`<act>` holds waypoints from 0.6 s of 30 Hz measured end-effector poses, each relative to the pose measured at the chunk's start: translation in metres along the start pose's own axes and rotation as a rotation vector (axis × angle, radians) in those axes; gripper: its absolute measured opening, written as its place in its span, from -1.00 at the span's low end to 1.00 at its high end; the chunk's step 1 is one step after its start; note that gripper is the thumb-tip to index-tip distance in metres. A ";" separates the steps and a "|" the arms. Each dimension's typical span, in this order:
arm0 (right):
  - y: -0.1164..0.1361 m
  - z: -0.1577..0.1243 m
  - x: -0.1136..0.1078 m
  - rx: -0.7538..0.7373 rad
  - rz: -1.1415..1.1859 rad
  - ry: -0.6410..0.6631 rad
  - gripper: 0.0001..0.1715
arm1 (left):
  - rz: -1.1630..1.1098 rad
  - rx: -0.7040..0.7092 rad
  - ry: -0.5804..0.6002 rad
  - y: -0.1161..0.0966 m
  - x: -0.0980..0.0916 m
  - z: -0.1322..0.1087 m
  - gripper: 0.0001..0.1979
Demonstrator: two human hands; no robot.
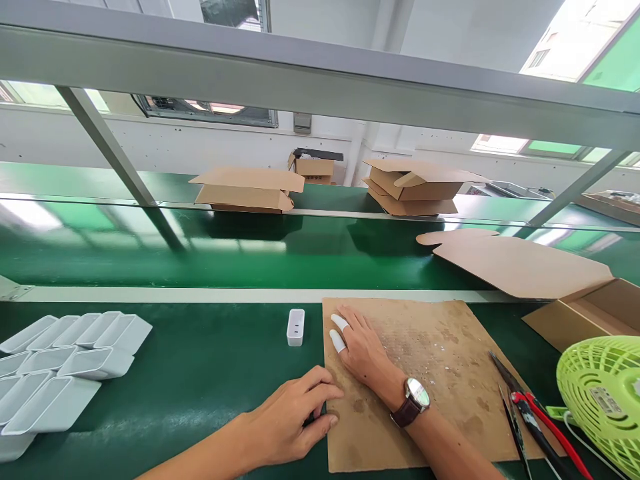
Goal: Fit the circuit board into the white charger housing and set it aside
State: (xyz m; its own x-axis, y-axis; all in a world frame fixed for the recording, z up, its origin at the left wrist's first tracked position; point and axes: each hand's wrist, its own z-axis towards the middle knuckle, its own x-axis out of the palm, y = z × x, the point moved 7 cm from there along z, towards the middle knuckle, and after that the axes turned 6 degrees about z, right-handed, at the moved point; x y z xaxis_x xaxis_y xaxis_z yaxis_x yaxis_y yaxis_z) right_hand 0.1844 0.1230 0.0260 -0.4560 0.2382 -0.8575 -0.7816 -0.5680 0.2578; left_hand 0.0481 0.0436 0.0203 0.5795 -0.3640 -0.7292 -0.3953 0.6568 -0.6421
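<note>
A stained brown cardboard sheet [425, 400] lies flat on the green work surface in front of me. My right hand [363, 350] rests palm down near its upper left corner, fingers stretched out, with white covers on two fingertips and a watch [417, 400] on the wrist. At the sheet's left edge is my left hand [303, 417], its fingers loosely bent and the thumb apart from them. Its fingertips reach over that edge, and nothing shows in its grasp. Just beyond both hands stands a small white rectangular piece [295, 327] with small dark slots in it.
White plastic trays [60, 400] are grouped at the left. Red-and-black-handled pliers [525, 400], tweezers [515, 430] and a lime-green fan [600, 400] sit at the right. Behind them is an open carton [530, 263]. Other cartons [245, 190] stand beyond the green belt [320, 257], below a metal beam [320, 83].
</note>
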 end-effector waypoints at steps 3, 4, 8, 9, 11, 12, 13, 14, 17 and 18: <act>0.001 0.001 -0.001 0.005 -0.003 0.005 -0.57 | 0.091 0.092 -0.053 -0.008 -0.003 -0.001 -0.66; 0.001 0.001 -0.001 0.003 -0.008 0.005 -0.57 | 0.139 0.151 -0.073 -0.013 -0.005 -0.002 -0.67; 0.003 0.002 -0.003 -0.010 -0.033 0.002 -0.59 | 0.290 0.428 -0.109 -0.036 -0.008 -0.004 -0.74; 0.003 0.002 -0.003 -0.009 -0.035 0.002 -0.58 | 0.292 0.472 -0.103 -0.040 -0.008 -0.004 -0.74; 0.002 0.002 -0.002 -0.003 -0.029 0.005 -0.58 | 0.264 0.518 -0.087 -0.043 -0.009 -0.004 -0.73; 0.001 0.001 -0.001 0.000 -0.022 0.005 -0.58 | 0.242 0.525 -0.084 -0.043 -0.010 -0.004 -0.72; 0.001 0.001 -0.001 0.002 -0.016 0.003 -0.58 | 0.221 0.535 -0.088 -0.044 -0.011 -0.004 -0.70; 0.000 0.001 0.000 0.003 -0.011 -0.001 -0.58 | 0.206 0.547 -0.098 -0.044 -0.011 -0.004 -0.68; 0.000 0.000 0.000 0.002 -0.006 -0.014 -0.58 | 0.187 0.590 -0.131 -0.047 -0.013 -0.006 -0.65; 0.000 0.001 0.000 0.002 -0.006 -0.018 -0.58 | 0.183 0.597 -0.126 -0.048 -0.012 -0.006 -0.65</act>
State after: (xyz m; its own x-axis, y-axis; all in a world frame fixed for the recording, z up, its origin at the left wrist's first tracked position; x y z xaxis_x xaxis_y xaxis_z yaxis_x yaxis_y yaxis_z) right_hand 0.1845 0.1236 0.0263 -0.4585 0.2555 -0.8512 -0.7854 -0.5646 0.2536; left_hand 0.0558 0.0126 0.0586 0.6341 -0.1546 -0.7577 -0.0515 0.9692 -0.2408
